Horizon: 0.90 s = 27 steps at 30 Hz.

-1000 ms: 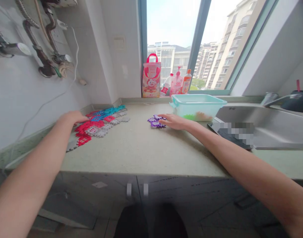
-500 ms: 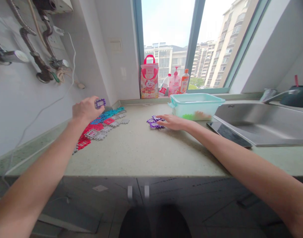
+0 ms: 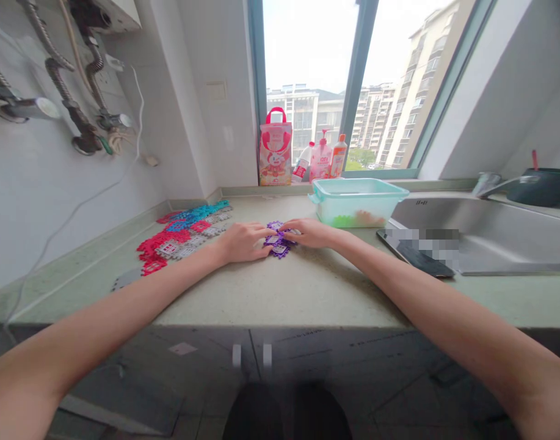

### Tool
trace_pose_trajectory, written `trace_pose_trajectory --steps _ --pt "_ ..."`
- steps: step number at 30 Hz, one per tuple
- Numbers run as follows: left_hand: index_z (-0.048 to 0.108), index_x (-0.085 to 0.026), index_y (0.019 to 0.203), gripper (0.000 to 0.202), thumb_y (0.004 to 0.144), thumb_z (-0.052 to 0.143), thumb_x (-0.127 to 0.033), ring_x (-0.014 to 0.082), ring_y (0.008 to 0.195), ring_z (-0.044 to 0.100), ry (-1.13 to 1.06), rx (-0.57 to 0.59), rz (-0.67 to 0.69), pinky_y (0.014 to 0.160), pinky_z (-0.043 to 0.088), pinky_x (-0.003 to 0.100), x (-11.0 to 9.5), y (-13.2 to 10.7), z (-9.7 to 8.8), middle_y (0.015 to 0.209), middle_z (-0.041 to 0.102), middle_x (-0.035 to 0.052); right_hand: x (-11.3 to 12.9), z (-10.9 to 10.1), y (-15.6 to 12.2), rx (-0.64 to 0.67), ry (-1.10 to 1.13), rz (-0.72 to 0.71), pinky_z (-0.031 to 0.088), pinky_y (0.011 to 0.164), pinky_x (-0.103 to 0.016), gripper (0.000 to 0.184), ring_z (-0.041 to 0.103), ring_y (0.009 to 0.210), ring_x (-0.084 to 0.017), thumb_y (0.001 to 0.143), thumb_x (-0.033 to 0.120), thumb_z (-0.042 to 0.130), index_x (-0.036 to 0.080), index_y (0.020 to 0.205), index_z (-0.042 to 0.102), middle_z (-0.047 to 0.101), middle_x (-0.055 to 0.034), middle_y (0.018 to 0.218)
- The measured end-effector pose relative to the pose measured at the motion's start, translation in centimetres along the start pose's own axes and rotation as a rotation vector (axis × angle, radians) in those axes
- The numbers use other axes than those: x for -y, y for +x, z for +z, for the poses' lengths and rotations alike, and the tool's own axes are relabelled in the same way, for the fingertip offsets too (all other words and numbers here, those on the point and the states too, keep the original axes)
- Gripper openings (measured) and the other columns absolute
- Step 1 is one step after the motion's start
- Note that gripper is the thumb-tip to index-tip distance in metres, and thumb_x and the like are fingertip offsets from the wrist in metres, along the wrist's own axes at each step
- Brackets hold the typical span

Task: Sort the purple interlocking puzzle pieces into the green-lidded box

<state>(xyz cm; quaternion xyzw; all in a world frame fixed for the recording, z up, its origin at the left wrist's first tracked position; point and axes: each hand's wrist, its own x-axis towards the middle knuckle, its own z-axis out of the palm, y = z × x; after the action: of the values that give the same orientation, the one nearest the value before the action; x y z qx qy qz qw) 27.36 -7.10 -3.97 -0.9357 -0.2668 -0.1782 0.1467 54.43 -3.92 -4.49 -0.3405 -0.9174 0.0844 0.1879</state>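
Observation:
A small cluster of purple interlocking plastic tiles point(image 3: 280, 249) with notched edges and grid centres lies flat on the counter, partly covered by fingers. From the left, my left hand point(image 3: 243, 242) has its thumb and fingers closed around the nearer purple tile. My right hand point(image 3: 311, 233) grips the cluster's right side, fingertips on the tiles. Farther left lie joined tiles of the same kind: red tiles point(image 3: 163, 241), blue tiles point(image 3: 200, 214) and grey tiles point(image 3: 188, 249).
A translucent mint-green tub point(image 3: 360, 190) with green and orange-pink pieces inside stands behind my right hand. A dark phone point(image 3: 417, 256) lies beside the steel sink point(image 3: 504, 244). Bottles point(image 3: 322, 162) and a pink bag point(image 3: 275, 153) line the windowsill. Pipes hang at upper left.
My left hand has brought a purple tile from above the coloured tiles rightward and down to the purple cluster. My right hand stays at the cluster, which now sits slightly nearer and to the left.

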Motion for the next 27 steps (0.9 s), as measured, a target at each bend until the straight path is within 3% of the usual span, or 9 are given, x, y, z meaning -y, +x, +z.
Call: trace_pose_trajectory --steps 4,9,13,16,19,23,27 --pt "0.076 -0.025 0.108 0.027 0.099 0.056 -0.040 0.0271 0.102 0.070 0.045 0.008 0.011 0.083 0.057 0.038 0.8 2.4 1.7 0.100 0.077 0.0088 -0.2 0.2 0.1 0.022 -0.028 -0.028 0.052 0.108 -0.041 0.037 0.071 0.121 -0.029 0.105 0.041 0.056 0.025 0.131 0.076 0.076 -0.0095 0.134" --pt "0.074 -0.022 0.111 0.033 0.098 0.059 -0.049 0.0273 0.103 0.067 0.006 -0.018 0.061 0.087 0.055 0.038 1.5 4.6 2.6 0.102 0.074 0.0106 0.4 -0.2 -0.2 0.026 -0.045 0.002 0.053 0.105 -0.039 0.038 0.073 0.118 -0.030 0.103 0.037 0.056 0.023 0.134 0.074 0.077 -0.0096 0.131" --pt "0.076 -0.022 0.107 0.048 0.106 0.045 -0.058 0.0277 0.109 0.066 -0.097 -0.046 0.039 0.101 0.052 0.042 2.2 4.5 3.0 0.108 0.076 0.0118 0.8 -0.6 -0.5 0.032 -0.070 0.030 0.052 0.104 -0.037 0.037 0.073 0.116 -0.029 0.104 0.039 0.057 0.021 0.130 0.076 0.079 -0.0101 0.128" --pt "0.073 -0.020 0.128 0.060 0.110 0.031 -0.059 0.0284 0.132 0.060 -0.156 -0.045 -0.101 0.116 0.044 0.045 3.4 4.4 3.8 0.139 0.070 0.0134 0.7 -0.8 -0.4 0.032 -0.081 0.046 0.052 0.105 -0.035 0.036 0.073 0.116 -0.027 0.104 0.042 0.059 0.024 0.130 0.077 0.078 -0.0077 0.130" --pt "0.056 -0.020 0.154 0.063 0.110 0.027 -0.055 0.0279 0.153 0.044 -0.184 0.117 -0.221 0.126 0.034 0.045 4.1 4.7 4.7 0.167 0.047 0.0129 0.5 -0.7 -0.4 0.031 -0.063 0.011 0.051 0.106 -0.035 0.036 0.073 0.117 -0.027 0.104 0.043 0.059 0.023 0.127 0.079 0.077 -0.0085 0.132" --pt "0.045 -0.019 0.162 0.060 0.107 0.032 -0.038 0.0217 0.152 0.047 -0.230 0.312 -0.206 0.127 0.033 0.036 4.0 5.1 5.0 0.167 0.048 0.0098 -0.1 -0.3 -0.4 -0.034 -0.025 -0.062 0.052 0.107 -0.039 0.040 0.072 0.119 -0.029 0.102 0.047 0.063 0.021 0.129 0.079 0.076 -0.0128 0.133" --pt "0.049 -0.019 0.159 0.058 0.106 0.033 -0.038 0.0223 0.148 0.050 -0.224 0.270 -0.221 0.126 0.034 0.035 3.4 4.9 4.6 0.162 0.054 0.0091 -0.4 -0.1 -0.3 -0.111 -0.014 -0.117 0.052 0.107 -0.041 0.039 0.072 0.119 -0.031 0.097 0.053 0.071 0.024 0.121 0.083 0.076 -0.0135 0.131"
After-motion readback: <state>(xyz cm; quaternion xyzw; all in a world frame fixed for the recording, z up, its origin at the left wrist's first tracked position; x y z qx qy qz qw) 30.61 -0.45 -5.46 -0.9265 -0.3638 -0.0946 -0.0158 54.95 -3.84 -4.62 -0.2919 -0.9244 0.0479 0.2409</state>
